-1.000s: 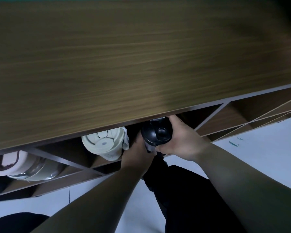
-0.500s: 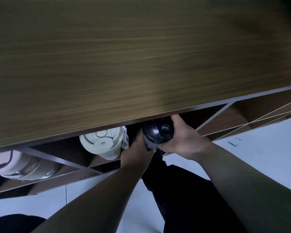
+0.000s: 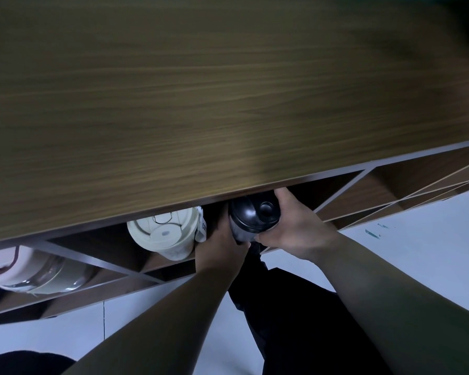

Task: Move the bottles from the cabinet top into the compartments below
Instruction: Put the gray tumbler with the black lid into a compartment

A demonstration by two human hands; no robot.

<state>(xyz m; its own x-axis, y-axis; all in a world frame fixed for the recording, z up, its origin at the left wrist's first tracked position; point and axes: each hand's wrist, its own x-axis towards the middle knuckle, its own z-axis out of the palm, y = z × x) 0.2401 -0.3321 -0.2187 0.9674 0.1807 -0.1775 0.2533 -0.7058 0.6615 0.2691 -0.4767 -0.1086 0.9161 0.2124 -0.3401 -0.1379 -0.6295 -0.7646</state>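
At far left a pink-lidded bottle (image 3: 19, 269) lies in a compartment under the cabinet top (image 3: 201, 104). One compartment to the right sits a cream bottle (image 3: 165, 234), its round lid facing the camera. Just beside it the left hand (image 3: 220, 247) curls around the lower left side of the black bottle (image 3: 252, 215), fingers hidden behind it. That bottle, glossy with a domed lid and round cap, sits at the mouth of the same compartment, just under the top's edge. The right hand (image 3: 293, 228) wraps its right side, thumb below, fingers reaching up under the edge. Both forearms stretch forward from below, above the pale floor (image 3: 417, 253).
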